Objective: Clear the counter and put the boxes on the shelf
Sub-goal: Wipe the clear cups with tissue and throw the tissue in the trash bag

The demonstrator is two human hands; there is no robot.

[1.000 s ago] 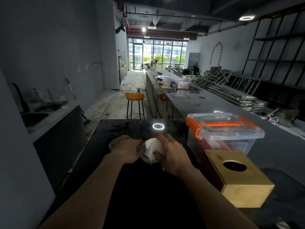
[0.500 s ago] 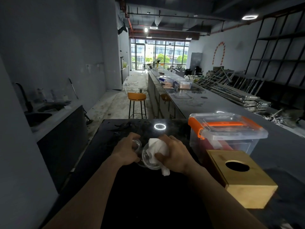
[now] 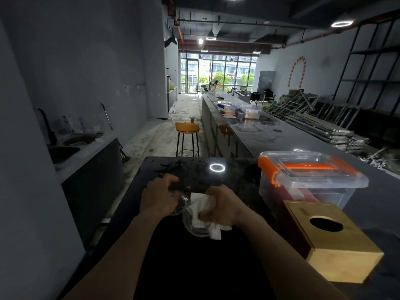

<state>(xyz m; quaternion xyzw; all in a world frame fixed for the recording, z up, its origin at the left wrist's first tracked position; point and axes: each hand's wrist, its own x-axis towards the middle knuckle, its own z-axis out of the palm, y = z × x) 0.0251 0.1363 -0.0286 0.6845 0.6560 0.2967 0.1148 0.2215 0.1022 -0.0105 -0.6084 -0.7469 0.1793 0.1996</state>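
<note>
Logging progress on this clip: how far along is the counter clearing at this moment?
Early. Nothing looks shelved: the clear lidded bin and the gold tissue box sit on the counter, with more containers far down it. In hand: the left hand holds a glass while the right hand presses a white cloth into it. Left: moving all boxes.

glass (image 3: pixel 190 224) half hidden by hands and tissue (image 3: pixel 203 210), shelf (image 3: pixel 372 68) cut off at right edge

Unfinished bar/café under fit-out: long counter (image 3: pixel 281 135), bar stool (image 3: pixel 187 135), sink (image 3: pixel 71 146), stacked metal frames (image 3: pixel 324 124).
</note>
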